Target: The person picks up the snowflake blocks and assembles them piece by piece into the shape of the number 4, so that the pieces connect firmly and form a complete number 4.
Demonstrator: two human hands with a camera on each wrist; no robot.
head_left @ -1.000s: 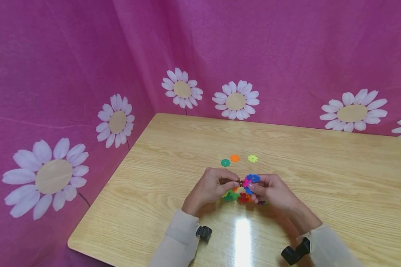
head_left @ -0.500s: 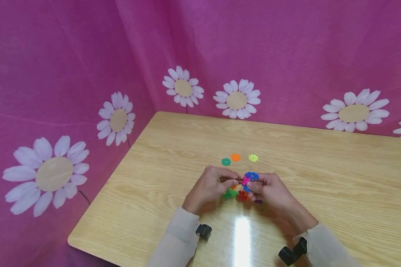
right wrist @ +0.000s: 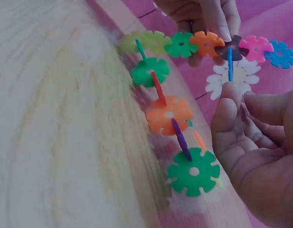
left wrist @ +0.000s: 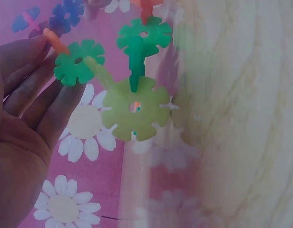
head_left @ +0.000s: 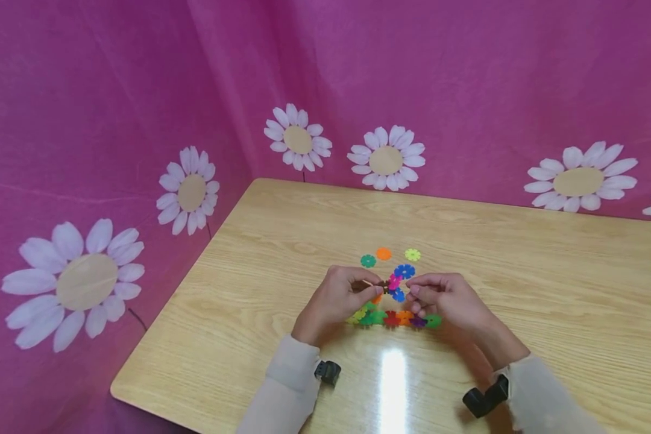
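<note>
My left hand (head_left: 331, 298) pinches a brown notched disc (right wrist: 235, 47) in a chain of interlocking plastic discs. A pink disc (head_left: 394, 281) and a blue disc (head_left: 404, 272) are slotted on past the brown one. Another blue disc (right wrist: 230, 66) juts from the brown disc toward my right hand (head_left: 447, 298). Those right fingertips are close to its edge, loosely curled and apart from it in the head view. Orange (right wrist: 207, 44) and green (right wrist: 181, 45) discs continue the chain on the other side. The chain's nearer row, with a red disc (head_left: 392, 319) and a purple disc (head_left: 418, 322), hangs low by the tabletop.
Loose on the wooden table (head_left: 282, 241), beyond the hands, lie a dark green disc (head_left: 368, 261), an orange disc (head_left: 383, 254) and a yellow disc (head_left: 412, 255). A pink cloth (head_left: 439, 72) with printed daisies stands behind and left of the table.
My right hand has let go of the blue disc and drawn back slightly to the right. The left hand still holds the chain, and more of the blue and pink discs now shows.
</note>
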